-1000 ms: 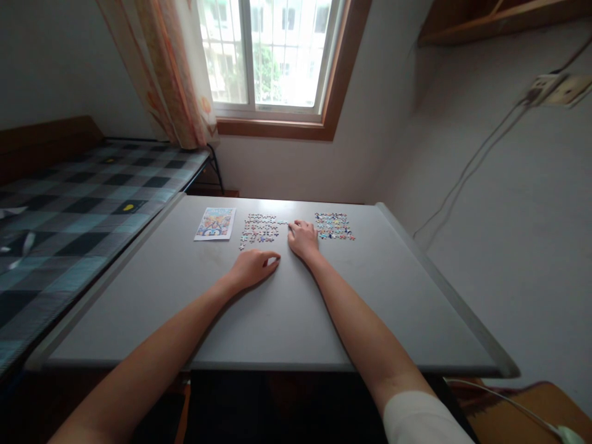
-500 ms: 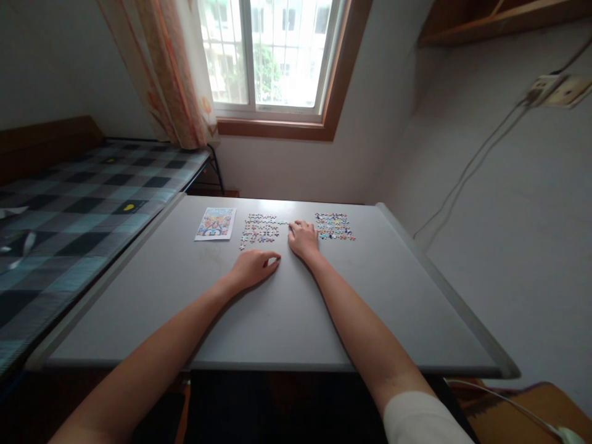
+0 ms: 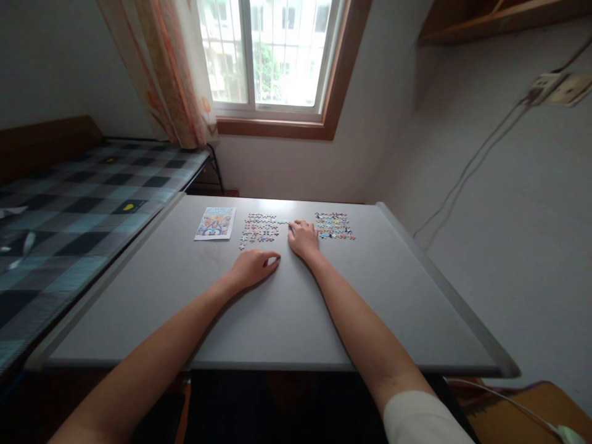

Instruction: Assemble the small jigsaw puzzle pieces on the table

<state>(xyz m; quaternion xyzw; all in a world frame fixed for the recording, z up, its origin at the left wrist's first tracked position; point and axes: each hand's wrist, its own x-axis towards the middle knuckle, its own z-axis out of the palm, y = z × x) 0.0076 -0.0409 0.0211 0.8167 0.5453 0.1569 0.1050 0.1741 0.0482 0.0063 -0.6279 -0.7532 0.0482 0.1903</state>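
In the head view, the left grip [image 3: 252, 267] is resting on the bench [image 3: 296, 320], its thumb and forefinger curving toward each other around a small gap; whether the tips are meeting or pinching anything is too small to tell. The right grip [image 3: 304, 239] is lying palm down, farther forward and to the right of the left one, its fingers reaching ahead and slightly spreading; what is sitting under them is hidden, so whether they are clamping a piece cannot be told.

A short strip of puzzle pieces [image 3: 282, 222] is lying just to the left of the right grip's fingertips, its near end seeming to touch them. The left group of puzzle pieces [image 3: 261, 228] is spreading in rows just beyond the left grip, well to the left of the right one. The right group of puzzle pieces [image 3: 333, 226] is lying just to the right of the right grip. A printed picture sheet [image 3: 215, 224] is lying flat beyond the left grip and to its left, past the left group.
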